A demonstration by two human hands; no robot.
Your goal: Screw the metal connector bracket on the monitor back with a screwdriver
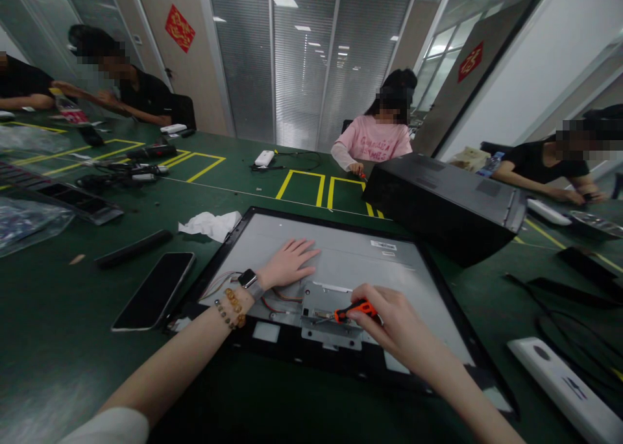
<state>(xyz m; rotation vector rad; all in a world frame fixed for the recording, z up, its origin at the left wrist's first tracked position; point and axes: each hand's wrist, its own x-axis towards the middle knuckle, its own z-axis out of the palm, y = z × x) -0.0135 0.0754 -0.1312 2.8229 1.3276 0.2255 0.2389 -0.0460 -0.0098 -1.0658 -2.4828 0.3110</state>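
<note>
A flat grey panel with a black frame (341,236) lies on the green table, its metal back facing up. My left hand (288,263) rests on it with the fingers spread, holding nothing. My right hand (387,311) grips an orange and black screwdriver (357,310). The tool's shaft lies low across a metal bracket (327,301) near the panel's front edge; whether its tip touches a screw is too small to tell. Thin coloured wires (272,302) run from the bracket's left side beneath my left wrist.
A phone (154,291), a black bar (134,248) and white tissue (209,224) are left of the panel. A large black casing (442,204) stands behind right, by a person in pink. A white power strip (564,382) lies at right. Other people sit around.
</note>
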